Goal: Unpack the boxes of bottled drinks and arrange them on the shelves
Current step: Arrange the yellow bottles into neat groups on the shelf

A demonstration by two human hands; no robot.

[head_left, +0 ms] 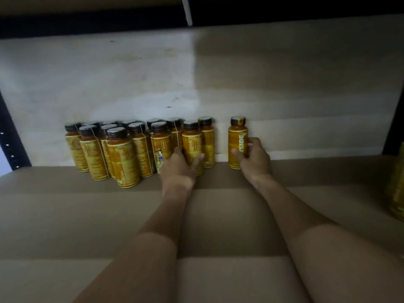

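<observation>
At the right end of the bottle cluster [140,147], both bare forearms reach straight forward over the shelf [218,219], nearly parallel, wrists low above its brown surface. The left hand [180,164] is curled round the lower body of the front bottle [192,141] at the cluster's right edge: its thumb lies across the label on the right side and its fingers wrap round the left, between this bottle and its neighbour. Just right of the cluster, apart from it by a narrow gap, the right hand [254,158] grips the lone bottle [238,141], which stands upright on the shelf; the thumb presses the front of the label and the fingers curl behind. All the bottles have yellow labels and dark caps and stand upright in rough rows. Behind the cluster rises the pale back panel [196,73]. Far right of the cluster, at the frame's edge, a blurred yellow bottle [396,193] shows.
</observation>
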